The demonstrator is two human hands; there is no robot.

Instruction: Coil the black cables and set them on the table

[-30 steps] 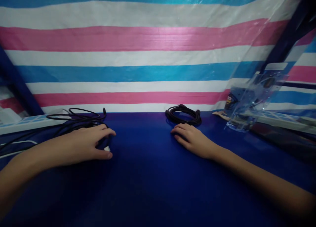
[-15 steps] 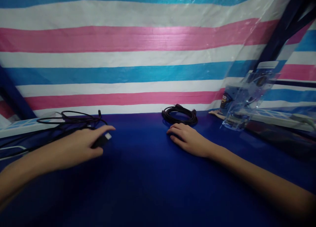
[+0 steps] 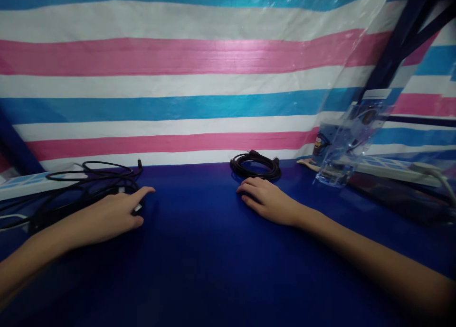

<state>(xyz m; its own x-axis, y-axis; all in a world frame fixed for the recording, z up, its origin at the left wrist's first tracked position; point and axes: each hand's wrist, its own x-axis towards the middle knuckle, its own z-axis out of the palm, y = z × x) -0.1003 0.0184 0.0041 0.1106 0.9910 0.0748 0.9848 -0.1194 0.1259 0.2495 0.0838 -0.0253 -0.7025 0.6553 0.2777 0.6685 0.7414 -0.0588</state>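
Observation:
On the left, my left hand (image 3: 112, 218) is palm down over a tangle of black cables (image 3: 89, 177). Its index finger stretches forward and its thumb is apart from it. A pale metal connector tip (image 3: 138, 207) shows in the gap between them; the rest of that plug is hidden under the hand. My right hand (image 3: 265, 200) rests low on the blue table (image 3: 199, 241), fingers loosely spread and holding nothing. Just beyond its fingertips lies a coiled black cable (image 3: 255, 171) with its plugs on top.
White power strips lie at the left (image 3: 21, 187) and right (image 3: 395, 170). A clear plastic holder (image 3: 335, 168) stands at the back right, beside a dark flat object (image 3: 388, 194). A striped sheet (image 3: 185, 108) hangs behind the table, with dark blue posts at both sides.
My left hand has drawn back slightly left toward the cable tangle, and less of the plug shows between its fingers. My right hand stays by the coil. The view has shifted a little.

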